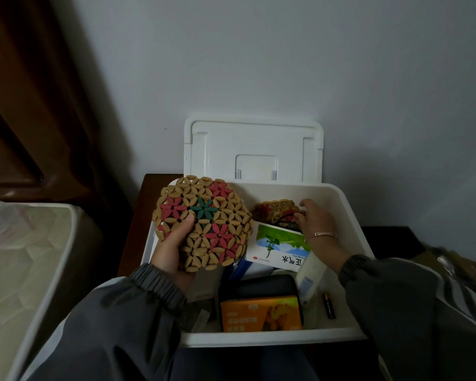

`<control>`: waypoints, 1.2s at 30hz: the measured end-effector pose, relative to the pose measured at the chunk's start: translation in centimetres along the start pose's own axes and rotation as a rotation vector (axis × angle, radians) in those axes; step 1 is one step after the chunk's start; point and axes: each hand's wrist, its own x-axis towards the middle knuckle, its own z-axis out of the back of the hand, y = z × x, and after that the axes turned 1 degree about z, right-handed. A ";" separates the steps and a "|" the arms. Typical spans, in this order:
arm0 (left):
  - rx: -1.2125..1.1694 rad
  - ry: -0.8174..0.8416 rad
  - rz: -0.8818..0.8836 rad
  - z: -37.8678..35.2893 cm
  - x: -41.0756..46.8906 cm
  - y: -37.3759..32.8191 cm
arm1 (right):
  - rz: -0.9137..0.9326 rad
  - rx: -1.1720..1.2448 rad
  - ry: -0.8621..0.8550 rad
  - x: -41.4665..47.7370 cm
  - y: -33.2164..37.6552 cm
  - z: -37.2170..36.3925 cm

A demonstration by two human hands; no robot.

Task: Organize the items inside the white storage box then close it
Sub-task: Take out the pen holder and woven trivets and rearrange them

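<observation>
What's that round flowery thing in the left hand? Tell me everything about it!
It is a round mat of small oval beads that look wooden, joined into flower shapes. Most are tan; several flowers are red and one is green. The left hand grips its lower left edge, thumb on its face, holding it tilted toward the camera above the left side of the open white box.

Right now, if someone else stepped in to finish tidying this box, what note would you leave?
Left hand holds a round wooden-bead flower mat over the white plastic storage box.
Right hand reaches a second bead mat at the box's back; grip unclear.
A green-white carton, orange carton, black pouch, battery lie loose inside.
Lid stands open.
Left: place mats, tidy, close lid.
</observation>
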 end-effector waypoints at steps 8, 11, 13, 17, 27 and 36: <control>0.011 0.004 0.016 0.1 0.1 0.0 | -0.053 0.078 -0.085 -0.4 -0.4 -1.8; 0.003 -0.002 0.009 0.1 0.2 0.1 | -0.062 0.073 -0.129 -0.4 -0.6 -2.1; -0.002 -0.001 0.009 0.1 0.2 0.1 | -0.062 0.076 -0.132 -0.3 -0.6 -2.2; 0.000 0.006 0.005 0.0 0.1 0.1 | -0.042 0.114 -0.150 -0.3 -0.5 -2.3; -0.006 0.011 0.018 -0.2 -0.1 0.0 | -0.006 0.052 -0.149 -0.5 -0.4 -2.1; -0.021 0.019 0.018 -0.1 0.0 0.1 | -0.010 0.014 -0.099 -0.7 -0.1 -2.3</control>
